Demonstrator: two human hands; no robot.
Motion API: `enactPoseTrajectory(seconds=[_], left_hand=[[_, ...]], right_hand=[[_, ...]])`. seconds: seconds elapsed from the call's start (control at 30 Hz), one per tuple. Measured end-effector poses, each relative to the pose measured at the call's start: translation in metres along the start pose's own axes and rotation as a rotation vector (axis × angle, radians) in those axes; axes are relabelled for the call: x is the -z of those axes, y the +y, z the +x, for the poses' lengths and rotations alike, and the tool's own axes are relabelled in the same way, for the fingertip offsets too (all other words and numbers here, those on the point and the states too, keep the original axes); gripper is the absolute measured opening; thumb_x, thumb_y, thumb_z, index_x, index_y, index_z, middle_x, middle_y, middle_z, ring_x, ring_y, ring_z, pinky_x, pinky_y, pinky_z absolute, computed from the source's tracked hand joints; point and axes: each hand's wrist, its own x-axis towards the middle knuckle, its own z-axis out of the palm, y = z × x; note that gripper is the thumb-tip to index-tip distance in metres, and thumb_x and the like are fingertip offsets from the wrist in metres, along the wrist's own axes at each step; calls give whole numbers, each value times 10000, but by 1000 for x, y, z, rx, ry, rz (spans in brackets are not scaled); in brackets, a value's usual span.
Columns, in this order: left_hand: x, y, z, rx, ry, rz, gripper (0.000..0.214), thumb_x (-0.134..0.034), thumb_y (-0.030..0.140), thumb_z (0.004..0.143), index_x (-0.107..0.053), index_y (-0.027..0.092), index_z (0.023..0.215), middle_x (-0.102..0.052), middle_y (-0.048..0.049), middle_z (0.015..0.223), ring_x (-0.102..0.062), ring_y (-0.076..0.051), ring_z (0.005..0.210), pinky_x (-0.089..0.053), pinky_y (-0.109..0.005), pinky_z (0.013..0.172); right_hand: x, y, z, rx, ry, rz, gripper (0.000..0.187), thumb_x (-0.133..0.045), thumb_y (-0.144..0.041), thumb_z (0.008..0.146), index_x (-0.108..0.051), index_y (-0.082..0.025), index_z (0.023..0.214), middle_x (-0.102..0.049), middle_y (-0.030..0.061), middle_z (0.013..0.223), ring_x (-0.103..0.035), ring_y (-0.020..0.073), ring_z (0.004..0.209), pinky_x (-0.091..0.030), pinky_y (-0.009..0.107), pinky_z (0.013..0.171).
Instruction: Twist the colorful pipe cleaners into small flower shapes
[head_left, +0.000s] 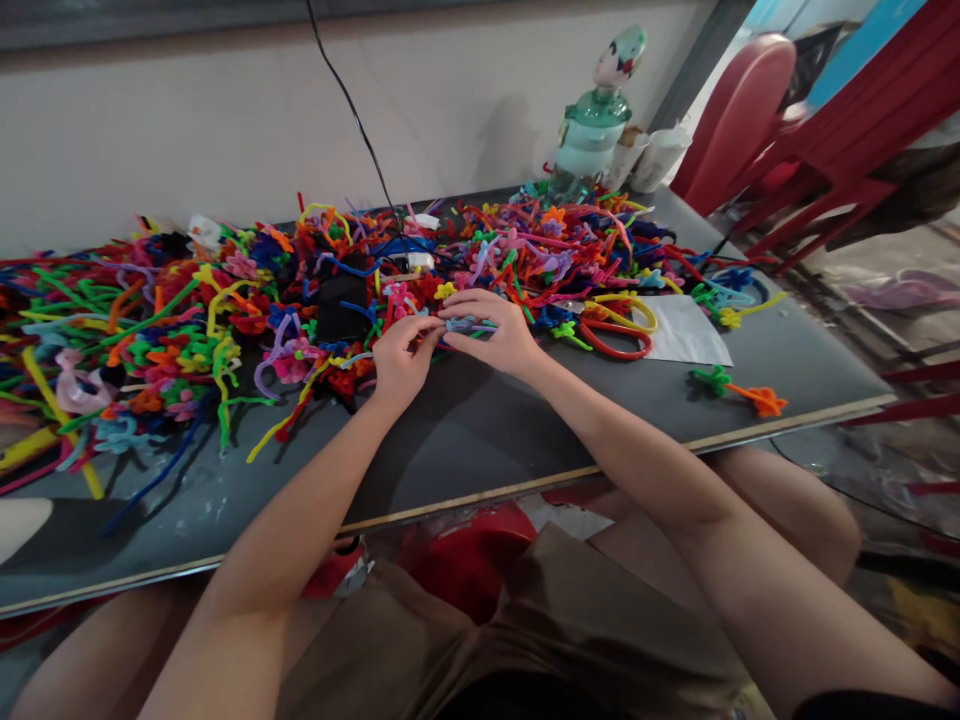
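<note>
Both hands (405,355) (491,330), seemingly, at pile's (225,310) edge

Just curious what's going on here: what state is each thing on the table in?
left hand: pinching the light blue pipe cleaner
right hand: pinching the same piece
pipe cleaner pile: tangled, spread across the table
paper sheet: lying flat
green and orange twisted pieces: lying apart from the pile

One bottle (596,130), one paper (686,335), perhaps two cups (660,155), countless pipe cleaners (225,300).
</note>
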Motion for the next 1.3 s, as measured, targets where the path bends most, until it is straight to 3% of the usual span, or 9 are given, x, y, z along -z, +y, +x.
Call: enactPoseTrajectory(seconds=[0.2, 0.37, 0.57, 0.93, 1.3], left_hand=[[-1, 0, -1, -25, 28, -47, 176, -592, 318, 909, -717, 202, 865, -749, -48, 885, -690, -164, 821, -534, -285, 725], [-2, 1, -2, 14, 41, -48, 236, -580, 371, 912, -718, 190, 848, -752, -56, 854, -686, -159, 765, -526, -269, 660], [-1, 6, -2, 43, 30, -27, 298, -566, 440, 914, -719, 191, 858, -746, -55, 845, -671, -151, 738, -516, -261, 644], [0, 7, 0, 110, 73, -71, 333, -579, 490, 899, -712, 189, 851, -727, -44, 819, -635, -138, 678, -479, -249, 589], [-5, -5, -1, 275, 99, -205, 379, -598, 554, 859, -701, 190, 883, -690, -25, 745, -588, -112, 594, -463, -231, 543]], right_hand=[[-6, 0, -3, -116, 30, -32, 162, -719, -293, 788, -786, -241, 926, -771, 25, 941, -716, 172, 905, -570, 313, 853], [-6, -5, -4, -90, 110, -68, 116, -707, -311, 787, -788, -244, 836, -776, 25, 873, -717, 170, 823, -577, 302, 760], [-5, -7, -5, -101, 103, -123, 150, -675, -337, 773, -772, -230, 816, -766, 29, 856, -664, 139, 707, -545, 273, 670], [-4, -4, -3, -139, 161, -128, 185, -650, -349, 751, -750, -203, 805, -718, 27, 720, -594, 118, 589, -521, 261, 602], [-3, -5, -2, -188, 162, -75, 182, -632, -326, 753, -723, -190, 830, -676, 9, 677, -580, 107, 580, -512, 253, 586]])
